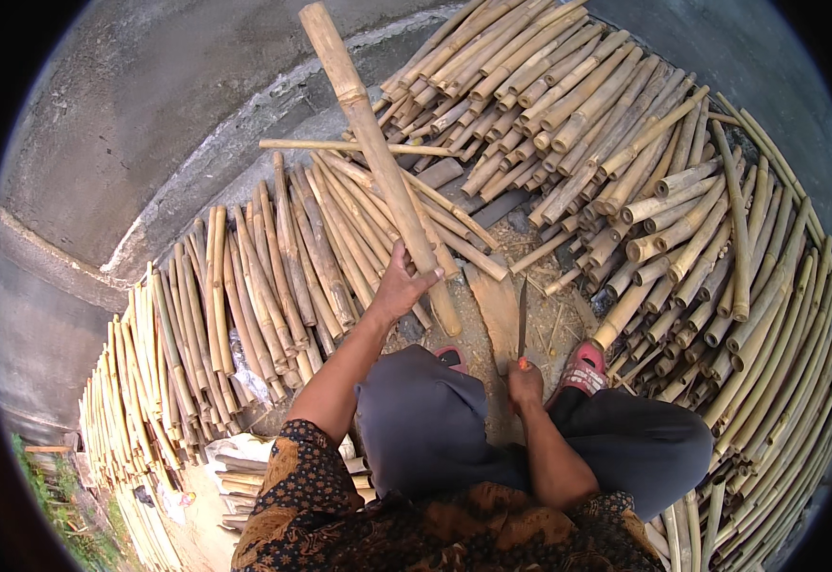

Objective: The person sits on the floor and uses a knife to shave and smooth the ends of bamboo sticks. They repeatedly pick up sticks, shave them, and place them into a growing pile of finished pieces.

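Observation:
My left hand (pixel 402 288) is closed around a thick bamboo pole (pixel 370 132). The pole leans up and away to the left, and its far end rises above the stacks. In my right hand (pixel 525 383) is a knife with an orange-red handle; its long, narrow dark blade (pixel 523 319) points away from me. The blade stays apart from the pole. Between my feet lies a flat wooden block (pixel 495 315), just left of the knife.
Cut bamboo poles are heaped high on the right (pixel 606 143), with more rows on the left (pixel 244 276). A grey concrete wall (pixel 149 105) stands behind. Shavings (pixel 559 324) litter the ground by my red-and-white shoe (pixel 585 370). A thin bamboo stick (pixel 292 145) crosses behind the pole.

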{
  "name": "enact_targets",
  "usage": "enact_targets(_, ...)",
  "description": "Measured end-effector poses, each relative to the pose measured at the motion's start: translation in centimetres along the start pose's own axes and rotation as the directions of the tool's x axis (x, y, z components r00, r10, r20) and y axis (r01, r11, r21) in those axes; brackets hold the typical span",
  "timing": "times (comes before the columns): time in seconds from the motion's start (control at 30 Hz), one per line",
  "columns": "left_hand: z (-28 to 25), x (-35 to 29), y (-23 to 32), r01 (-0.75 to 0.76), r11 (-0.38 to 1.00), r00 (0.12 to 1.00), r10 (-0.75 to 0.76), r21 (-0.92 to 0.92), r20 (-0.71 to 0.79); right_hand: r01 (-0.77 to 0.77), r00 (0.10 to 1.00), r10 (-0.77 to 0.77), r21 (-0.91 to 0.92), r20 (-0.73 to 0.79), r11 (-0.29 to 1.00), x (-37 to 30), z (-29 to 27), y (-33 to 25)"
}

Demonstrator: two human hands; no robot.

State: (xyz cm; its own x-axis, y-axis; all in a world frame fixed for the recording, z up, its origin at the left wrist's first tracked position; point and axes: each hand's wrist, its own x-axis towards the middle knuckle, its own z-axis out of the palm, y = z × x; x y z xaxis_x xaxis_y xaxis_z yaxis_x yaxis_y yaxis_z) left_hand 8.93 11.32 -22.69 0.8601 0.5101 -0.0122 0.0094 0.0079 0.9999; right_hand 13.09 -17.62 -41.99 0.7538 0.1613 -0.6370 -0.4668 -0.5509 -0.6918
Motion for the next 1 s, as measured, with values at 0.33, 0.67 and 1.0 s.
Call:
enact_targets(0.33, 0.8, 3.8, 10.3, -0.082, 0.994, 0.982, 0.092, 0.066, -0.162, 0.103, 0.99, -0.109, -0.064, -0.094, 0.993, -2.4, -1.8, -3.7)
enact_targets(0.67, 0.0, -1.5, 22.6, -0.624, 0.772, 0.765, 0.571, -0.122, -0.298, 0.319, 0.935, -0.331, -0.103, -0.131, 0.942, -6.7, -1.9, -10.0)
enact_targets(1.0, 2.6, -5.8, 25.0, -0.643, 0.74, 0.731, 0.516, -0.197, -0.448, 0.673, 0.732, -0.68, 0.109, 0.043, 0.731, -17.2, -5.3, -19.9)
